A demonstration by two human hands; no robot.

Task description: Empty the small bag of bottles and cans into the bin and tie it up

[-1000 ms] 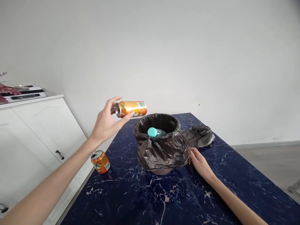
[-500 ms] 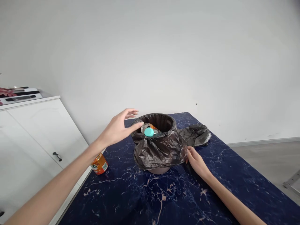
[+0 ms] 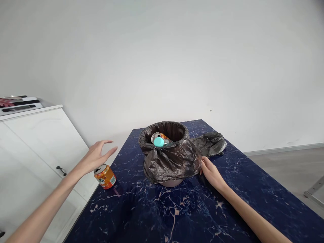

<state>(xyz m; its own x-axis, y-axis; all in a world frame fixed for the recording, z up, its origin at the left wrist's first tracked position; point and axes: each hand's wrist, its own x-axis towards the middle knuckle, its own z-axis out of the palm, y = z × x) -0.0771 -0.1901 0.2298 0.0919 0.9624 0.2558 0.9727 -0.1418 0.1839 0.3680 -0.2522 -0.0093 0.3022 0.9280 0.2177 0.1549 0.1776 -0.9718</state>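
A bin [image 3: 172, 183], lined with a black trash bag [image 3: 174, 163], stands on the table; only its base shows below the bag. Inside, near the rim, lie a bottle with a teal cap [image 3: 159, 141] and a drink can [image 3: 155, 136]. My right hand [image 3: 211, 172] pinches the bag's overhanging edge on the right side. Fingers apart and empty, my left hand [image 3: 95, 156] hovers just above an orange drink can [image 3: 107, 179], which stands upright at the table's left side with its top opening showing.
The table [image 3: 141, 216] has a dark blue marbled top. Another crumpled black bag [image 3: 212, 143] lies right of the bin. A white cabinet [image 3: 37, 141] stands at the left, with items on top. Behind is a pale wall [image 3: 162, 60].
My left hand has moved from the bin's rim leftward and down to above the orange can. My right hand has stayed at the bag's edge.
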